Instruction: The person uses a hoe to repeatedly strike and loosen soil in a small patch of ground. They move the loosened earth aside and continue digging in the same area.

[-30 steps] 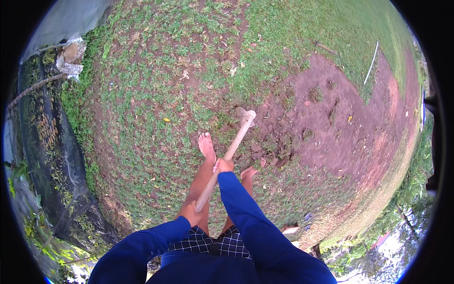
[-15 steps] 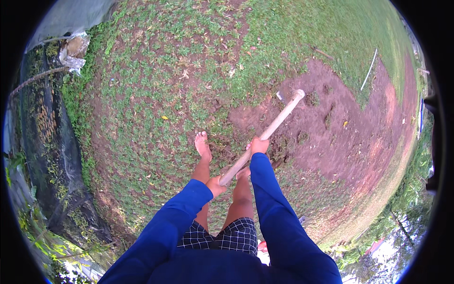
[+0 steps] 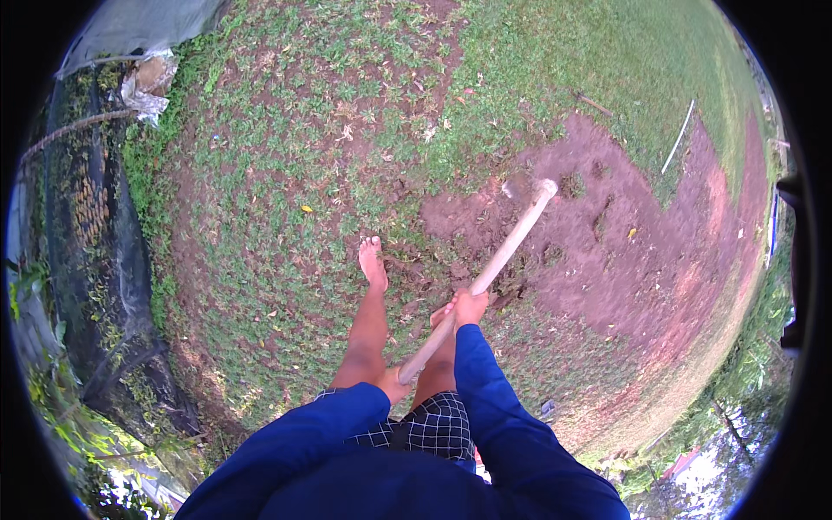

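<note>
Both my hands grip the long pale wooden handle of a hoe, which slants up and away to the right. My left hand is closed round the handle's near end, close to my lap. Farther up the shaft, my right hand is wrapped round it near the middle. At the far end sits the hoe's blade, blurred and seen nearly edge-on over a patch of bare brown soil. Whether the blade touches the soil I cannot tell.
My bare left foot stands on weedy ground; my other foot is mostly hidden behind the right hand and handle. A white stick lies at the soil's far right edge. Dark netting runs along the left side, with crumpled sheeting above.
Both hands and the hoe's near end have come back toward my body. The hoe's head has dropped slightly, and its handle now slants more steeply.
</note>
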Available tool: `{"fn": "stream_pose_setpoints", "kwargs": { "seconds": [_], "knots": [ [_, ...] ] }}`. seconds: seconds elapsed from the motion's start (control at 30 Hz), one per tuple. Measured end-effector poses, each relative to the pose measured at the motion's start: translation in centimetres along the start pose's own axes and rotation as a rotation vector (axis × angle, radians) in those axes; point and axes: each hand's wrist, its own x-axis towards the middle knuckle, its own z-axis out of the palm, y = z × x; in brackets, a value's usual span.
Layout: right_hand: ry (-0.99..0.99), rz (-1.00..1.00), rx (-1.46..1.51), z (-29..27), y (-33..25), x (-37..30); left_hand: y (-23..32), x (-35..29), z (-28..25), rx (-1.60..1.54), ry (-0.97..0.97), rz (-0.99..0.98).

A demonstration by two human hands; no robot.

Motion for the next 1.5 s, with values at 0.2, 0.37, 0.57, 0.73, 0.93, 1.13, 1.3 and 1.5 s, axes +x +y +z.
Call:
{"fn": "stream_pose_setpoints", "kwargs": {
  "seconds": [0.2,0.37,0.57,0.73,0.93,1.13,1.3,1.5],
  "knots": [
    [-0.01,-0.156,-0.024,6.6,-4.9,8.6,0.7,10.2,-1.6,-0.07,-0.027,-0.083],
    [-0.417,0.415,-0.626,8.1,9.7,4.6,0.1,2.1,-0.4,-0.29,-0.09,-0.673],
    [-0.268,0.223,-0.502,3.0,11.9,0.0,-0.1,-7.9,2.6,-0.474,-0.05,-0.549],
    [-0.154,0.148,-0.129,2.3,1.7,-1.0,0.4,-2.7,1.1,-0.108,-0.036,-0.21],
    [-0.093,-0.062,-0.265,8.7,0.2,7.9,-0.5,5.8,0.1,-0.296,-0.017,-0.171],
    [-0.424,0.204,-0.717,3.6,12.7,3.5,1.3,-1.3,6.5,-0.637,0.028,-0.756],
    [-0.406,0.233,-0.498,-2.5,9.1,2.0,4.9,-8.0,10.1,-0.622,-0.087,-0.612],
    [-0.269,-0.012,-0.198,-1.8,-1.1,3.6,6.1,-0.8,7.9,-0.396,-0.047,-0.316]
  ]
}}
